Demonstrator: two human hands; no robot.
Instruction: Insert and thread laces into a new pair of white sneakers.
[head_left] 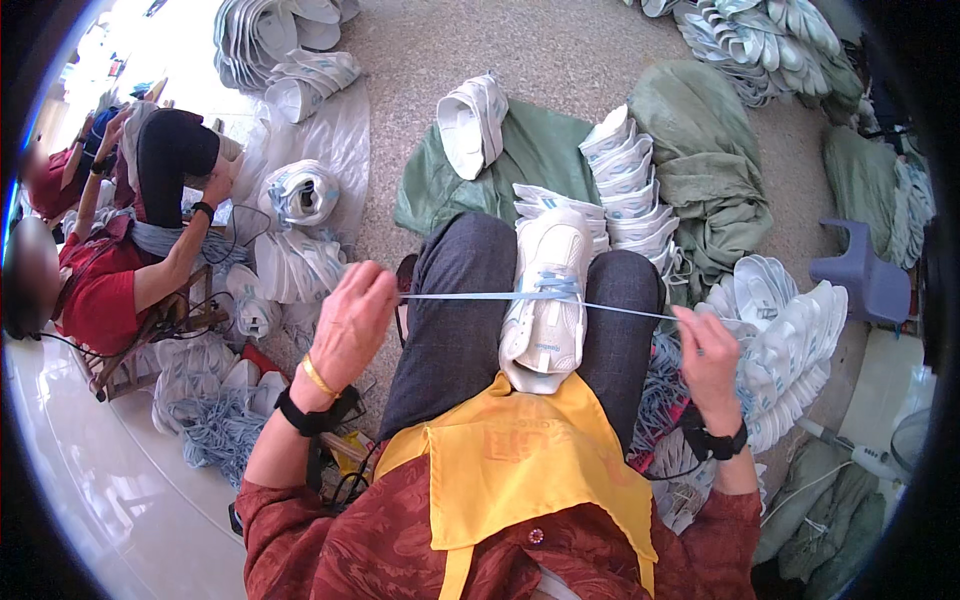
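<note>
A white sneaker (548, 290) with light blue trim lies wedged between my knees, toe pointing away from me. A light blue shoelace (470, 296) runs through its eyelets and is stretched taut to both sides. My left hand (352, 322) pinches the left end of the lace, out beyond my left knee. My right hand (706, 345) grips the right end, beside my right knee. A yellow apron (520, 455) covers my lap.
Stacks of white sneakers (630, 175) rest on green sacks (700, 150) ahead and at my right (790, 340). A bundle of blue laces (215, 430) lies on the floor at left. Two seated people (120, 270) work at left. A purple stool (865, 275) stands at right.
</note>
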